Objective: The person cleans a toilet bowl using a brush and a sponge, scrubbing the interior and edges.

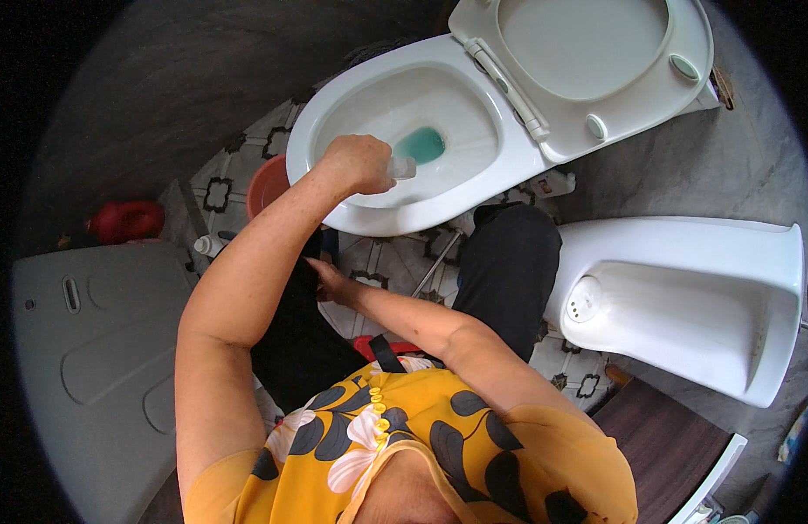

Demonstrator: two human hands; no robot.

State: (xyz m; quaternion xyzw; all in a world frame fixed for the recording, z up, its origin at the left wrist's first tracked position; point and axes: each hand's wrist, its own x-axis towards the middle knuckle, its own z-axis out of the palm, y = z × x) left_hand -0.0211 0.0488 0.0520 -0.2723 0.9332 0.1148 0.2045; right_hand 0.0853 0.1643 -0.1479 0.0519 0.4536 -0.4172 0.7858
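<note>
My left hand (359, 164) is closed on a small whitish translucent object (403, 168) over the front of a white toilet bowl (404, 219). Most of that object is hidden in my fist, so its kind cannot be told. Blue-green liquid (422, 145) lies at the bottom of the bowl. The toilet seat and lid (574, 111) are raised. Low between my knees, my right hand (328, 281) is against the dark trouser leg by my left knee. Its fingers are partly hidden, and whether it holds anything cannot be told.
An orange-red bucket (263, 187) stands left of the bowl. A white urinal (679, 308) is at the right. A thin metal rod (437, 263) and a white plastic bottle (553, 184) are low beside the toilet. Farther left are a red container (127, 221), a white bottle (209, 245) and a grey panel (102, 367).
</note>
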